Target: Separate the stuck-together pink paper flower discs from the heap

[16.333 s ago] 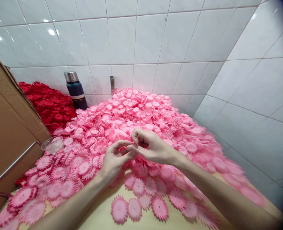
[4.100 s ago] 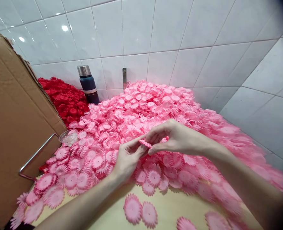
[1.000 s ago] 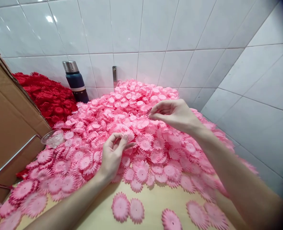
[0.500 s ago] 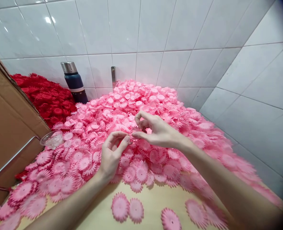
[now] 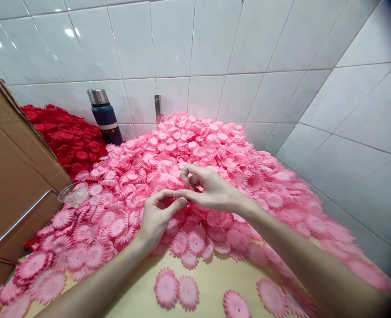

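Both hands meet in front of a large heap of pink scalloped flower discs [image 5: 129, 176], many with a small hole at the centre. My left hand [image 5: 157, 216] has its thumb and fingers brought together in a pinch; anything between the tips is too small to make out. From the right, my right hand [image 5: 208, 187] reaches in with curled fingers, its thumb tip touching the left fingertips. What its fingers hold, if anything, is hidden. Below the hands, a pair of loose pink discs [image 5: 167, 288] lies on the pale tabletop [image 5: 139, 287].
A clear plastic cup [image 5: 73, 194] sits at the heap's left edge beside a cardboard box [image 5: 16, 150]. Behind are a pile of red discs [image 5: 69, 137] and a dark blue bottle [image 5: 105, 117]. White tiled walls [image 5: 215, 39] close off the back and right.
My right hand has moved slightly down and left, so its thumb now meets the left fingertips. The whole view has shifted a little.
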